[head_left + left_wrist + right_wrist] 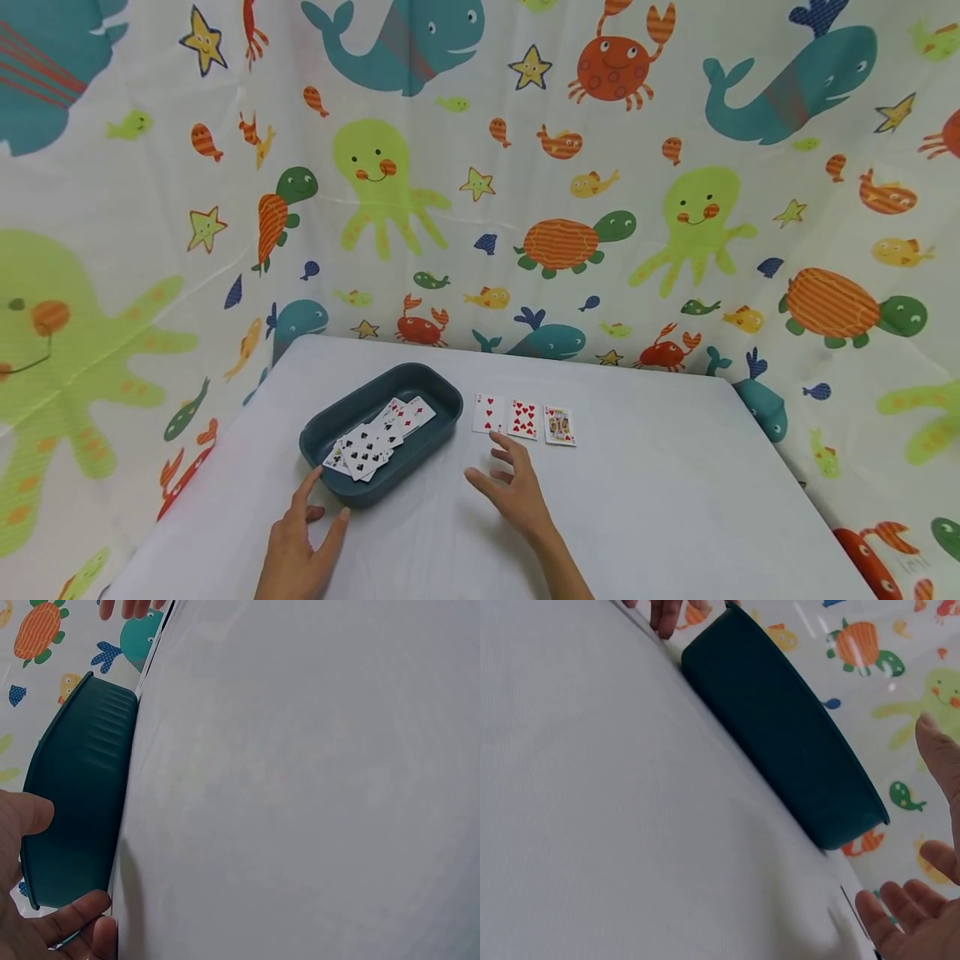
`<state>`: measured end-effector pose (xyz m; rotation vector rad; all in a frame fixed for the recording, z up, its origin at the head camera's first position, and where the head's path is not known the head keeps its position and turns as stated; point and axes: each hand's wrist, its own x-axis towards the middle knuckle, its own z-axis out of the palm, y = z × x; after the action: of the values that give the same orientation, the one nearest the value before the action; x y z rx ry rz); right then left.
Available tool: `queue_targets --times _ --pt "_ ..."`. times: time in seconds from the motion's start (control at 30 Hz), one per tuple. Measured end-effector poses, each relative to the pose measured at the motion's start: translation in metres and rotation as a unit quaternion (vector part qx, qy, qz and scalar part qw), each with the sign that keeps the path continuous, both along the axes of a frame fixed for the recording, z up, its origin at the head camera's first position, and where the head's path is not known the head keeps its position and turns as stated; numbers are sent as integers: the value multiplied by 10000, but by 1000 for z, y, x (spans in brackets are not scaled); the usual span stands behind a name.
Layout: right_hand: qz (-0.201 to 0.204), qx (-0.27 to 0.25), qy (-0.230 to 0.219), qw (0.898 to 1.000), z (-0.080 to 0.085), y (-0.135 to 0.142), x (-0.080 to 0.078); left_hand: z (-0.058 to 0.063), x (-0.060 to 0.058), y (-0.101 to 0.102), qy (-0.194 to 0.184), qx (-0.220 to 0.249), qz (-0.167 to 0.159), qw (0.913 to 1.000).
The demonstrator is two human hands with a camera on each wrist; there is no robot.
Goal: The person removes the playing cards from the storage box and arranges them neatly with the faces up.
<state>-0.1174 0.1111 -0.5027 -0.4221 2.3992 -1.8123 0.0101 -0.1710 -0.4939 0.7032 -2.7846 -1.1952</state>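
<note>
A dark teal plastic tub (pixel 420 454) stands on the white-covered table, with several face-up playing cards (pixel 367 446) heaped inside, spades and diamonds among them. At its near left corner is my left hand (pixel 296 542), index finger by the rim and thumb spread beside the wall. The left wrist view shows that thumb (pixel 34 814) in front of the tub's side. My right hand (pixel 517 492) hovers right of the tub with fingers apart and nothing in them. Just beyond it lie three heart cards in a row: a low card (pixel 489 412), a many-pip card (pixel 523 419) and a face card (pixel 559 426).
The white cloth (pixel 675 483) spreads across the tabletop to the right of the cards. Behind and at both sides hangs a curtain (pixel 465 208) printed with sea animals, meeting the table's far edge.
</note>
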Motion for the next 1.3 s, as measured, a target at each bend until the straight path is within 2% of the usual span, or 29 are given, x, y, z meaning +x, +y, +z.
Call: queue_targets --times 0.3,0.5,0.87,1.3 --pt "271 -158 40 9995 13 -20 0 7 -6 1 1 55 7 10000" --pt "444 -248 -32 9987 19 -31 0 12 -5 -1 64 -17 -64 10000" --pt "573 -573 -74 9967 35 -50 2 10 -4 -1 29 -16 -59 10000" --pt "889 -522 434 9937 40 -76 -5 9 2 2 -90 31 40 9999"
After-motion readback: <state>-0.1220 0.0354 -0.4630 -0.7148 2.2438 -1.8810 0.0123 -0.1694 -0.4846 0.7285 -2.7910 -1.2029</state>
